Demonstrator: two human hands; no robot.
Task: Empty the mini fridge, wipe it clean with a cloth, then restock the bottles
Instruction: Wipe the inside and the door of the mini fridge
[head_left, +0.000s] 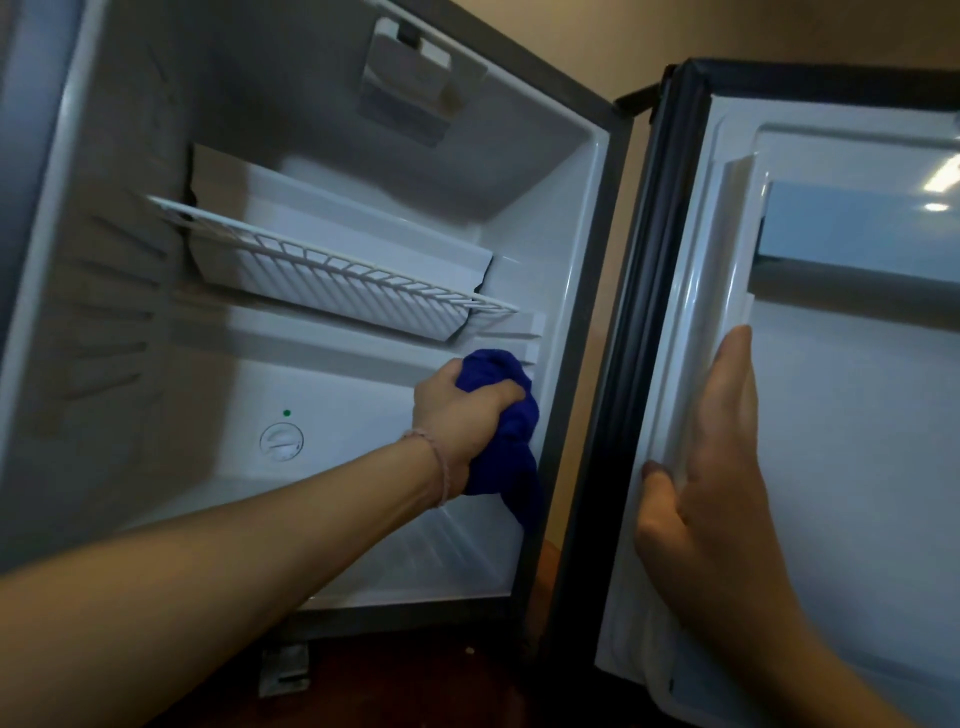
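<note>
1. Forearms fill the near edge; the left hand (457, 415), with a thin bracelet (439, 467) at the wrist, clenches a bunched blue cloth (506, 415) in its curled fingers.
2. That cloth presses against the fridge (156, 156) interior's right wall, just below the wire shelf (337, 270), with a tail of it hanging down toward the floor of the cavity.
3. Right hand (711, 467) clasps the open door's (857, 415) inner edge, thumb tucked behind the seal (634, 312), fingers laid flat on the liner.
4. Behind the cloth, a dial (281, 441) sits low on the back wall under a green dot (287, 413).
5. A light housing (410, 78) hangs from the ceiling.
6. No bottles show anywhere.
</note>
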